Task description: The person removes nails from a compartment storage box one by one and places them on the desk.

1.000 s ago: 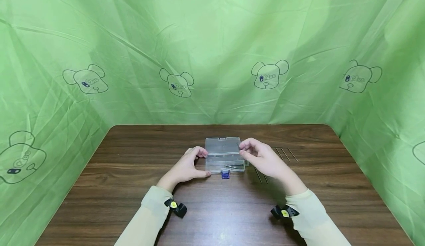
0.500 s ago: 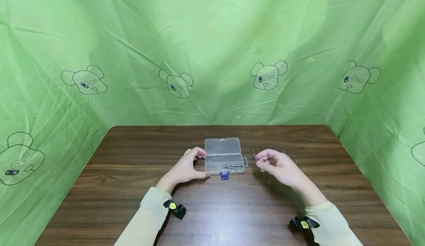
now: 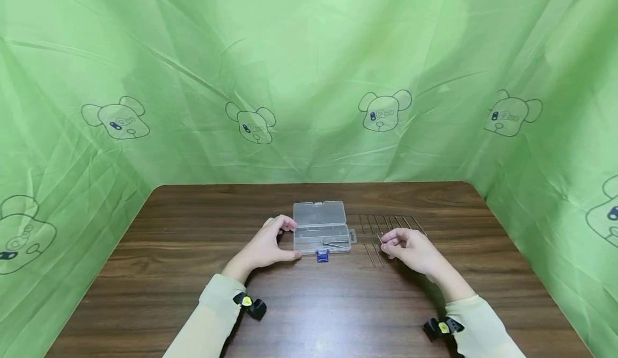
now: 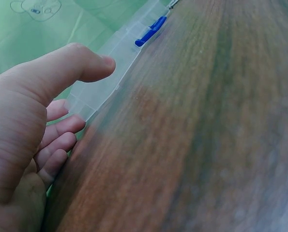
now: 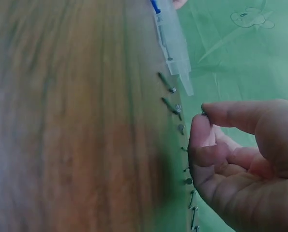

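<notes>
A clear plastic box stands on the table with its lid raised back and a blue latch at the front. Thumb and fingers of my left hand hold the box by its left end. Several thin metal nails lie in its front right compartment. To the right of the box, my right hand pinches a nail between thumb and index finger, just above the table. Beside that hand two nails lie side by side in a near row. Behind them runs a far row of several nails.
The dark wood-grain table reaches back to a green cloth wall printed with bear heads. A small hanging tab sticks out of the box's right side, close to the nails.
My right hand has moved from the box's right side, rightward and down to the nail rows, carrying a nail. My left hand stays at the box.
</notes>
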{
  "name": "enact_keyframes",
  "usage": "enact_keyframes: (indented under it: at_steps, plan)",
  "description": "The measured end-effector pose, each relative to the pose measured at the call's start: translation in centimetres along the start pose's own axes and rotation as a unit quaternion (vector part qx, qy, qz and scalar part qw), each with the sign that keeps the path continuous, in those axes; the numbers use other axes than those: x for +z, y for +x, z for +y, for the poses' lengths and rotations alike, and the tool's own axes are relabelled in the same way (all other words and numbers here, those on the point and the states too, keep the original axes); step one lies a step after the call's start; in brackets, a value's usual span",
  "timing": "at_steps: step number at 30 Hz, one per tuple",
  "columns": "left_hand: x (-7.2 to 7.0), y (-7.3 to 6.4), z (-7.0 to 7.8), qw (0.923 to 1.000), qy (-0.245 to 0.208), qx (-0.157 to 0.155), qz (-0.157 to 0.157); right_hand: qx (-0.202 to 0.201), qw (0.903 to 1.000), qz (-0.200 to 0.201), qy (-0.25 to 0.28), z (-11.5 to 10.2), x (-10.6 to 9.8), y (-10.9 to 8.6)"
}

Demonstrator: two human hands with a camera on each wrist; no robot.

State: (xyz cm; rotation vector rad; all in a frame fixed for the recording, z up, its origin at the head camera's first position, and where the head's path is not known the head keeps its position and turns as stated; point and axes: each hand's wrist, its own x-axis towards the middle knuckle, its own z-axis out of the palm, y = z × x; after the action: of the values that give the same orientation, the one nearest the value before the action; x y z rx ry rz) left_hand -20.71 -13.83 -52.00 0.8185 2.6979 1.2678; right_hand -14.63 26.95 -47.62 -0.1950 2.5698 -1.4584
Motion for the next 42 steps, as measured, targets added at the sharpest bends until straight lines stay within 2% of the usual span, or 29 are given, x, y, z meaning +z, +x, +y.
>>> enact_keyframes:
  at_steps: [4, 7, 29, 33, 42]
  plan:
    - [0.0, 0.0, 0.0, 1.0, 0.002, -0.002, 0.0, 0.017, 0.9993, 0.008, -0.032, 0.6, -0.1, 0.0]
    - [0.0, 0.0, 0.1, 1.0, 0.002, -0.003, -0.002, 0.025, 0.999, 0.01, -0.036, 0.8, -0.2, -0.1]
    - [0.0, 0.0, 0.1, 1.0, 0.002, -0.004, -0.001, 0.025, 0.9994, -0.019, -0.013, 1.4, -0.8, 0.0]
    - [0.0, -0.2, 0.1, 1.0, 0.001, -0.008, -0.002, 0.028, 0.9993, -0.018, -0.019, 1.0, -1.4, 0.2]
    - [0.0, -0.1, 0.0, 1.0, -0.005, -0.008, -0.002, -0.011, 0.9995, -0.001, -0.031, -1.3, -2.6, 0.6]
